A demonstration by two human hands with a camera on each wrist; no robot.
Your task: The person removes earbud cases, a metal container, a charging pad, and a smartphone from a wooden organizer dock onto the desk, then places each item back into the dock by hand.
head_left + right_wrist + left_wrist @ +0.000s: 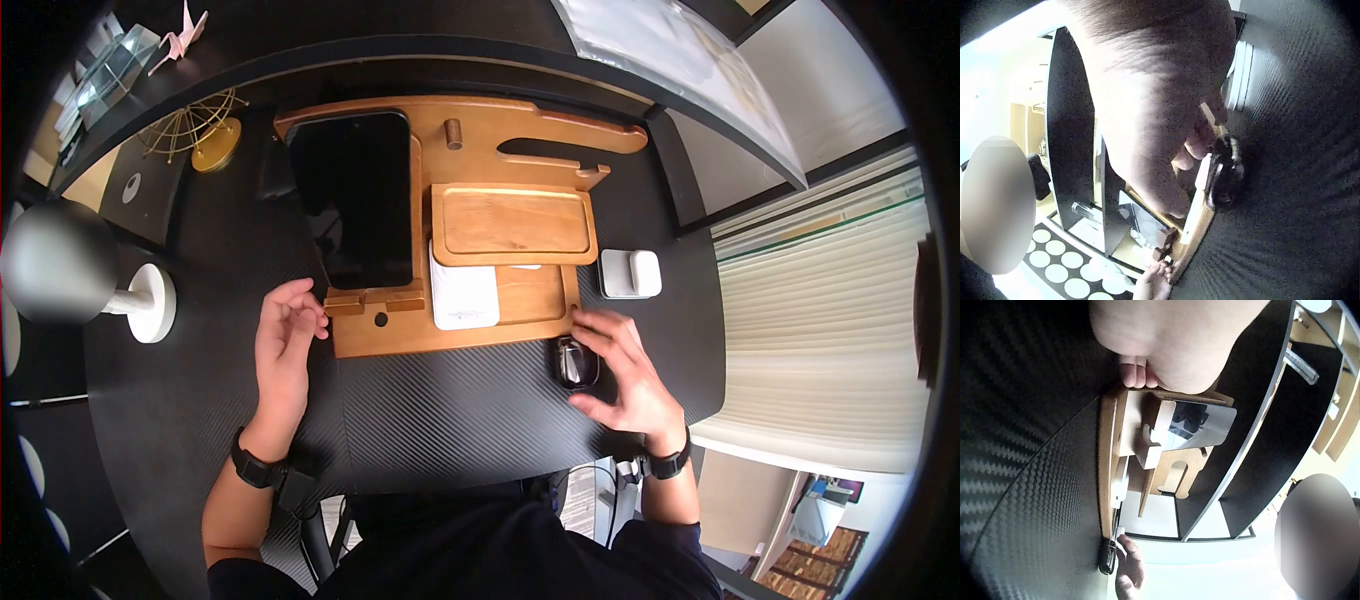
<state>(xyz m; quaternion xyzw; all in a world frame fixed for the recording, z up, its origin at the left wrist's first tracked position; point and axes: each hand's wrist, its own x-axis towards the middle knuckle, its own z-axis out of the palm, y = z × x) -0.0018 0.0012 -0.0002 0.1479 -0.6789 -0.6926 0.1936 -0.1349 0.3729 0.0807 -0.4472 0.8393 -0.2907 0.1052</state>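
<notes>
A wooden desk stand (450,340) lies on the black desk, a dark phone or tablet (355,200) leaning on its left side. On its lower part rests a white flat item (464,296), partly under a raised wooden tray (515,222). My left hand (287,345) is at the stand's lower left corner, fingers loosely bent, holding nothing. My right hand (630,375) is beside a glossy black case (576,363) at the stand's lower right corner, thumb and fingers spread around it; whether they touch it is unclear. The right wrist view shows the case (1225,172) beside the fingers.
Right of the stand sits a white device (630,274). At the left are a white round-based lamp or stand (152,303) and a gold wire ornament (216,145). A black shelf (400,45) spans the back, with a pink paper crane (183,38) on it.
</notes>
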